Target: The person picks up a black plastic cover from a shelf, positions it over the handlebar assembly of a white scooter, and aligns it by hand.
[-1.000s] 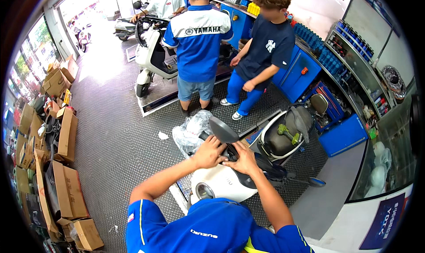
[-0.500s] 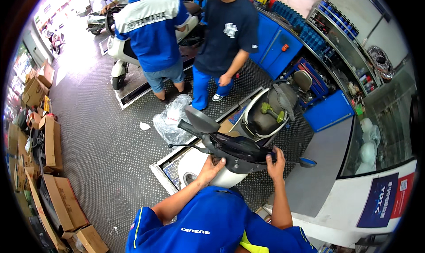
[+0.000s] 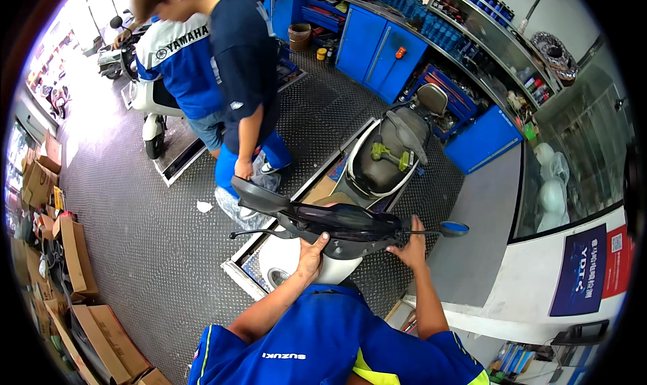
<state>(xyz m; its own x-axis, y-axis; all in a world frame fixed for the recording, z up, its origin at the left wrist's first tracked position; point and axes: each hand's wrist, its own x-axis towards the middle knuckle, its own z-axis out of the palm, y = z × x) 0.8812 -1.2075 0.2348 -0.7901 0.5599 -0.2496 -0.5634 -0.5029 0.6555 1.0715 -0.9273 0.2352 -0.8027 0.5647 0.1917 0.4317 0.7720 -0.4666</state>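
Note:
In front of me stands a white scooter (image 3: 345,267) with a dark handlebar cover (image 3: 350,249) across its top. My left hand (image 3: 310,258) is closed on the cover's near edge, its thumb lying on top. At the other end, my right hand (image 3: 412,249) grips the handlebar, thumb on the near side and fingers reaching up behind; part of that grip is hidden. A dark mirror (image 3: 259,195) rises at the left end, above a brake lever (image 3: 253,233). Another mirror (image 3: 454,229) with a blue face sticks out on the right. A yellow-green power tool (image 3: 393,157) lies on the scooter's dark seat (image 3: 377,173).
A person in a dark shirt (image 3: 244,68) stands far left beside another in blue and white (image 3: 182,61), who is at a second scooter. Clear plastic wrap (image 3: 236,210) lies on the floor. Cardboard boxes (image 3: 111,341) line the left; blue cabinets (image 3: 381,51) stand behind; a glass case (image 3: 569,176) is at right.
The handlebar cover has shifted left and toward me with my hands on it. My right thumb has spread away from the fingers. The person in the dark shirt has moved left, and my view has shifted.

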